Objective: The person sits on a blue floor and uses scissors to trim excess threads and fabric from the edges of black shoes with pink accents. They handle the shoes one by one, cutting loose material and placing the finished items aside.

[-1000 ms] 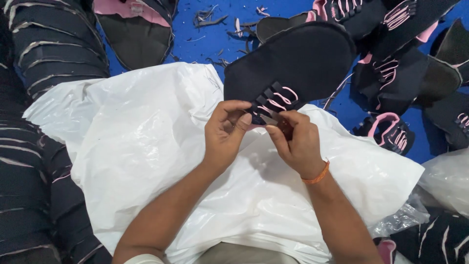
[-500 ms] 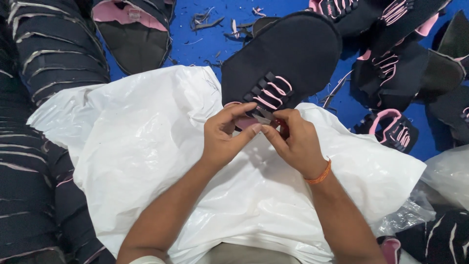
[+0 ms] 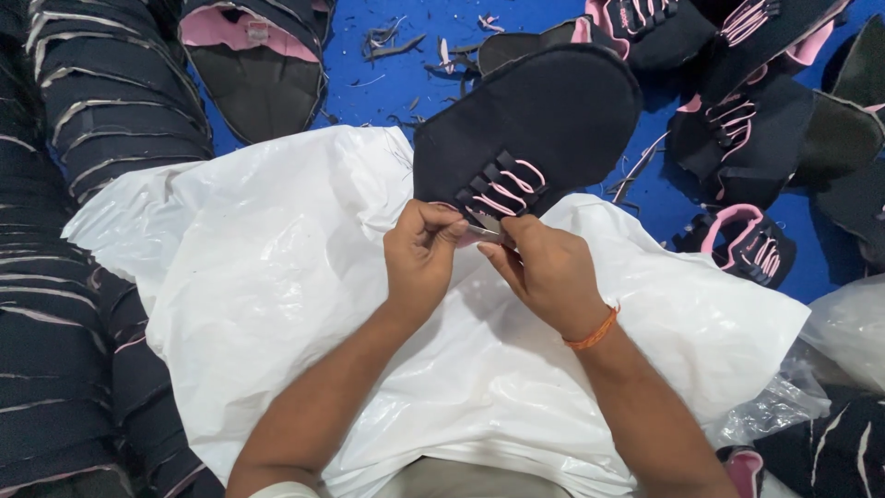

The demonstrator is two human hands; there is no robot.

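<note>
A dark navy shoe upper (image 3: 539,120) with pink laces (image 3: 509,187) lies over a white plastic sheet (image 3: 304,286) on my lap. My left hand (image 3: 422,254) pinches the near edge of the upper by the laces. My right hand (image 3: 544,272), with an orange band at the wrist, meets it there, fingers closed on the same edge. A small shiny thing shows between the fingertips; I cannot tell what it is.
Stacks of dark uppers with pale stripes (image 3: 83,184) fill the left side. More navy and pink uppers (image 3: 747,129) lie at the top right on a blue floor (image 3: 387,74) strewn with scraps. Clear plastic bags (image 3: 848,332) sit at the right.
The upper has turned a little and slid down toward me. Both hands stayed together at its laced edge, shifting their grip slightly.
</note>
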